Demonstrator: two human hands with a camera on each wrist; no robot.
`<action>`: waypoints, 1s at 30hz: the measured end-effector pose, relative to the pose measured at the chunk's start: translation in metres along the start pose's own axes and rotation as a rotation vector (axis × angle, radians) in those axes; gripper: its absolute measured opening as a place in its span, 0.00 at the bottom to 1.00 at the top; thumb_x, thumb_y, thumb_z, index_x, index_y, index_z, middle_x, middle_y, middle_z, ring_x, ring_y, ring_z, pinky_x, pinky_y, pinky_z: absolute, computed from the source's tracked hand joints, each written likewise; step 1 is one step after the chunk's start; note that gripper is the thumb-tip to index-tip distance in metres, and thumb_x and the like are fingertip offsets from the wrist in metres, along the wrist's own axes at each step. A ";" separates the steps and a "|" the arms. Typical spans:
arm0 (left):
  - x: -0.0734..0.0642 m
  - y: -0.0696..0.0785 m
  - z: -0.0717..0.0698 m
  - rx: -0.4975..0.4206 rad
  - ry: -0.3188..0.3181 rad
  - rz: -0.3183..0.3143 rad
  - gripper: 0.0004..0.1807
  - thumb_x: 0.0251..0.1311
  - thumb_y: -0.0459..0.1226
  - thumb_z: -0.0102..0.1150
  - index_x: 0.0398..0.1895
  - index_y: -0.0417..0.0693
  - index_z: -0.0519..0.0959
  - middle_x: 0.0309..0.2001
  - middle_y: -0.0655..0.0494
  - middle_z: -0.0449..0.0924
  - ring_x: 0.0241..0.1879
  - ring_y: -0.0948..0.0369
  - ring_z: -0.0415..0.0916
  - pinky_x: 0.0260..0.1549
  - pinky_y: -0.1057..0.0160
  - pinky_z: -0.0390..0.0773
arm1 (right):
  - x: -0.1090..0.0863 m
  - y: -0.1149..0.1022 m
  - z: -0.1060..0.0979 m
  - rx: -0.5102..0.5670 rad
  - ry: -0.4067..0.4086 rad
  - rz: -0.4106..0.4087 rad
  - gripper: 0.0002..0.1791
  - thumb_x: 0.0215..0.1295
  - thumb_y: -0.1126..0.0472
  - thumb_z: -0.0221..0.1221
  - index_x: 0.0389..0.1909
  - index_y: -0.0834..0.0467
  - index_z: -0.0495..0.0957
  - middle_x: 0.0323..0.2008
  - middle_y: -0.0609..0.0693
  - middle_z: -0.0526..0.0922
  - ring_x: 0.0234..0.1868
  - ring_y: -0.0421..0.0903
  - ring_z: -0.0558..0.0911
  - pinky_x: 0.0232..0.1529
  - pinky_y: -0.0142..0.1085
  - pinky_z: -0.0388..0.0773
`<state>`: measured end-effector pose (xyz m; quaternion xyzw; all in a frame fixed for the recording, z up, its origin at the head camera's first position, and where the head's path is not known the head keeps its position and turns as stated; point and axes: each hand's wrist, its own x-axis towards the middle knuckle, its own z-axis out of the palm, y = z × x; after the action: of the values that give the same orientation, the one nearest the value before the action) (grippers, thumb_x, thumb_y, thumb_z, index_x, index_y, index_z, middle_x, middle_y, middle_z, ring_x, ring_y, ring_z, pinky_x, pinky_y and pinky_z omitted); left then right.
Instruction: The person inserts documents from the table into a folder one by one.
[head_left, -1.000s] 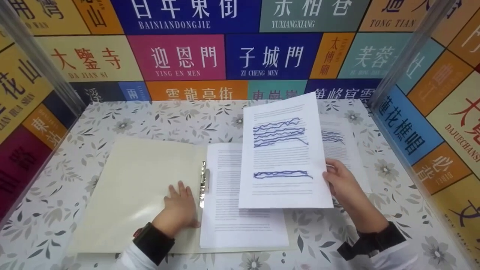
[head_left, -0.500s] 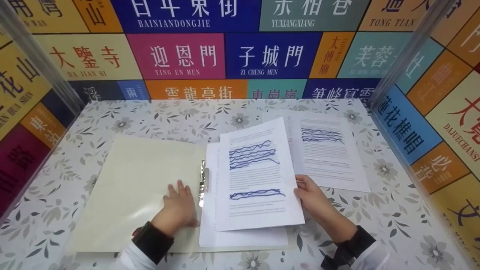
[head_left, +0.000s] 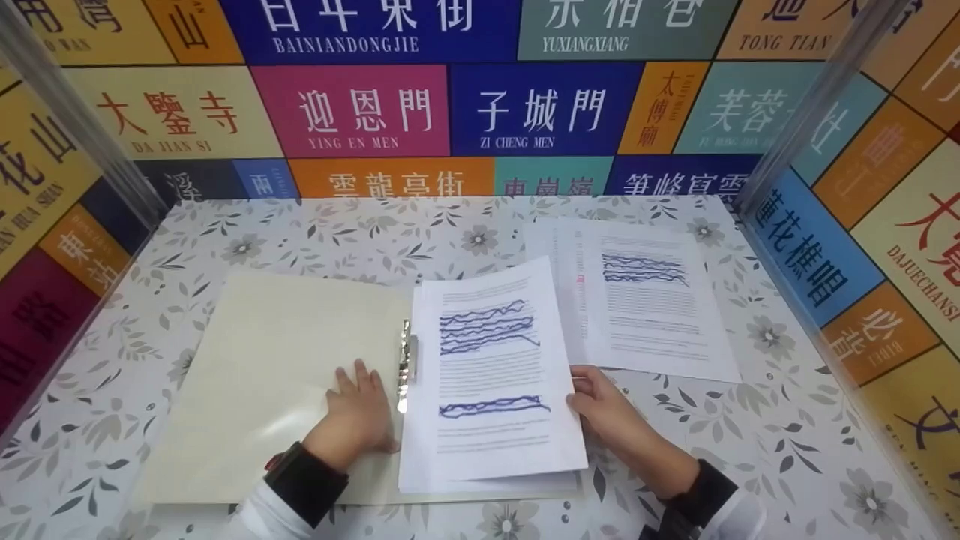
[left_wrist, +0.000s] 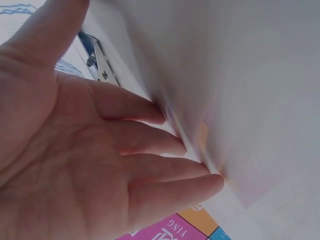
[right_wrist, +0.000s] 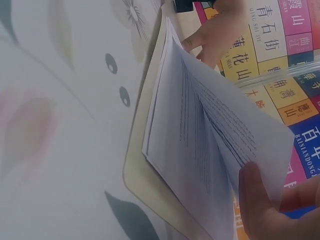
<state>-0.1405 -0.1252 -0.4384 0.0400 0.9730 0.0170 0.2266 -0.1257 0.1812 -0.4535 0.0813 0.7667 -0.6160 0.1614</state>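
My right hand (head_left: 611, 405) pinches the right edge of a printed sheet (head_left: 487, 375) marked with blue scribbled lines. That sheet is tilted over the paper stack (head_left: 525, 486) on the right side of an open cream folder (head_left: 285, 360). In the right wrist view, the thumb (right_wrist: 252, 190) lies on the sheet and the stack shows beneath it. My left hand (head_left: 358, 409) rests with spread fingers on the folder's left cover, just beside the metal clip (head_left: 406, 367) at the spine. The left wrist view shows its palm (left_wrist: 90, 145) and straight fingers against the cover.
Several loose sheets (head_left: 645, 300), the top one with blue scribbles, lie behind my right hand at the back right. The floral tabletop (head_left: 795, 435) is bounded by clear side panels and a colourful lettered wall (head_left: 480, 112) behind.
My right hand has brought the scribbled sheet left and down over the folder's paper stack, uncovering the loose sheets at the back right. My left hand has stayed in place.
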 end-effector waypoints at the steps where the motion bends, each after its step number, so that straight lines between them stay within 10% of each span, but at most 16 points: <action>1: 0.000 0.000 0.000 0.003 0.001 0.001 0.62 0.40 0.51 0.76 0.69 0.21 0.53 0.71 0.21 0.43 0.69 0.25 0.42 0.63 0.32 0.59 | -0.001 0.000 0.001 0.005 -0.009 -0.001 0.24 0.67 0.70 0.43 0.65 0.68 0.60 0.58 0.66 0.74 0.52 0.52 0.80 0.50 0.41 0.80; 30: -0.001 0.001 -0.001 -0.011 0.000 -0.012 0.62 0.38 0.50 0.77 0.69 0.22 0.53 0.71 0.22 0.43 0.69 0.26 0.42 0.64 0.32 0.58 | -0.004 0.004 0.009 -0.148 -0.016 0.026 0.24 0.68 0.67 0.47 0.65 0.62 0.63 0.58 0.59 0.75 0.52 0.51 0.80 0.50 0.44 0.81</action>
<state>-0.1399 -0.1242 -0.4372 0.0329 0.9731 0.0212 0.2269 -0.1192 0.1732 -0.4570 0.0741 0.8077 -0.5562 0.1812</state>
